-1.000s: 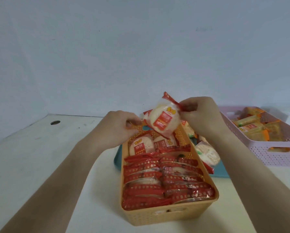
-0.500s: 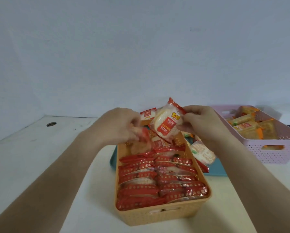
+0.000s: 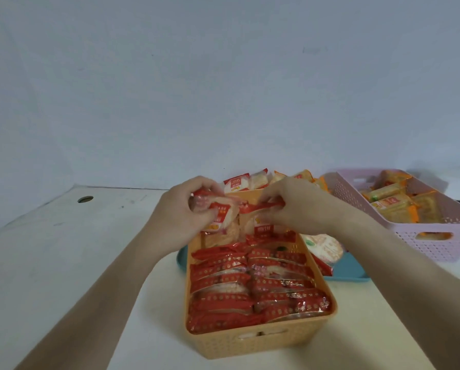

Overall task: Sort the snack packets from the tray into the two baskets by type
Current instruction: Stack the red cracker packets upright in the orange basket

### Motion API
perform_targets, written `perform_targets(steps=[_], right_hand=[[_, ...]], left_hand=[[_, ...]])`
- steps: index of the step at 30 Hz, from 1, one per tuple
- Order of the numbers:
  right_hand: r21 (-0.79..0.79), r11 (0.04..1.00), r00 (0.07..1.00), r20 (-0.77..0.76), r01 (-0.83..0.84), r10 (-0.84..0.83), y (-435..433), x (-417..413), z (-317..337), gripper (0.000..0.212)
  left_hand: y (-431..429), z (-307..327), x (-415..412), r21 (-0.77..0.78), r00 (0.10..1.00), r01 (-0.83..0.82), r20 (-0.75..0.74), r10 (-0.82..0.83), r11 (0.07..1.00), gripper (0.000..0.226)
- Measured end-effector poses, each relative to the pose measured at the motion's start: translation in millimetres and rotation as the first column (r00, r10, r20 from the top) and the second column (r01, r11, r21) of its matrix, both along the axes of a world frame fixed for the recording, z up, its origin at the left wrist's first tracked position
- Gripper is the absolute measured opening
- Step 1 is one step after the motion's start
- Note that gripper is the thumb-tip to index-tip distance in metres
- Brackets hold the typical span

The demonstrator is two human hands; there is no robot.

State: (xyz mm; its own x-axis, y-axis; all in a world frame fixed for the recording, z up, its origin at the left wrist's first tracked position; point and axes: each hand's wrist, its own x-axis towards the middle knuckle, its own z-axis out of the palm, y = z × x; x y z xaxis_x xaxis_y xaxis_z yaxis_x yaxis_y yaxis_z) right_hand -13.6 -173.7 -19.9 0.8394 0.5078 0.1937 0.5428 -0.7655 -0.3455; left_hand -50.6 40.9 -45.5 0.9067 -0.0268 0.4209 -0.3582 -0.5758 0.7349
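Observation:
An orange basket (image 3: 261, 340) stands in front of me, packed with two rows of red-edged rice cracker packets (image 3: 239, 287). Over its far end, my left hand (image 3: 186, 209) grips a red-and-white cracker packet (image 3: 218, 212). My right hand (image 3: 295, 206) pinches the red edge of another red packet (image 3: 263, 222) standing upright in the basket. Behind the basket lies a teal tray (image 3: 351, 271) with a green-print packet (image 3: 325, 247) and more packets (image 3: 247, 180) at its far side. A pink basket (image 3: 437, 236) at the right holds orange-and-yellow packets (image 3: 391, 206).
The baskets and tray rest on a white table (image 3: 77, 263) against a pale wall. A round cable hole (image 3: 85, 199) is at the table's far left. The pink basket stands close to the tray's right side.
My right hand has lowered its packet from the air into the far end of the orange basket. My left hand has lifted a packet at the far end and the view has tilted.

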Motion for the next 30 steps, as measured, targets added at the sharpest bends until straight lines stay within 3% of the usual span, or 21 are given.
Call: perform_targets(steps=[3,7,11,14,16,18,20,22,24,26,30], right_hand=[[-0.122,0.992,0.998,-0.052,-0.029,0.022,1,6,0,0.028],[-0.253,0.964,0.983,-0.180,-0.088,0.043,-2,8,12,0.028],[-0.440,0.873,0.937,-0.345,-0.208,0.049,0,8,24,0.037],[-0.446,0.860,0.898,-0.438,-0.247,0.031,-1,6,41,0.055],[-0.349,0.920,0.921,-0.388,-0.179,0.032,1,10,49,0.051],[-0.307,0.949,0.975,-0.221,-0.079,0.010,10,19,46,0.037],[-0.442,0.896,0.997,-0.073,-0.028,-0.005,25,28,33,0.029],[-0.603,0.798,0.999,-0.032,-0.005,-0.018,38,33,17,0.027],[-0.727,0.687,1.000,-0.026,-0.012,-0.010,46,33,8,0.017],[-0.785,0.620,1.000,-0.029,-0.025,0.005,47,34,1,0.032],[-0.798,0.602,0.999,0.005,-0.015,0.031,46,39,-10,0.036]], left_hand=[[2,4,-4,0.109,1.000,0.022,0.011,-0.024,0.994,0.028],[3,9,-5,0.120,0.999,0.052,-0.005,-0.052,0.991,0.026],[2,6,-6,0.044,0.997,0.062,-0.043,-0.060,0.997,0.031],[0,6,-9,0.320,0.984,0.136,-0.150,-0.091,0.938,0.012],[1,13,-10,0.458,0.958,0.219,-0.268,-0.101,0.861,0.017],[4,23,-5,0.380,0.927,0.265,-0.355,-0.125,0.886,0.032],[9,31,6,0.337,0.937,0.202,-0.339,-0.082,0.919,0.034],[8,33,22,0.389,0.966,0.135,-0.257,-0.034,0.911,0.012],[1,31,37,0.516,0.955,0.203,-0.292,-0.051,0.832,0.018],[-7,27,49,0.638,0.923,0.302,-0.382,-0.050,0.708,0.032],[-22,22,61,0.746,0.841,0.497,-0.541,-0.032,0.444,0.051]])
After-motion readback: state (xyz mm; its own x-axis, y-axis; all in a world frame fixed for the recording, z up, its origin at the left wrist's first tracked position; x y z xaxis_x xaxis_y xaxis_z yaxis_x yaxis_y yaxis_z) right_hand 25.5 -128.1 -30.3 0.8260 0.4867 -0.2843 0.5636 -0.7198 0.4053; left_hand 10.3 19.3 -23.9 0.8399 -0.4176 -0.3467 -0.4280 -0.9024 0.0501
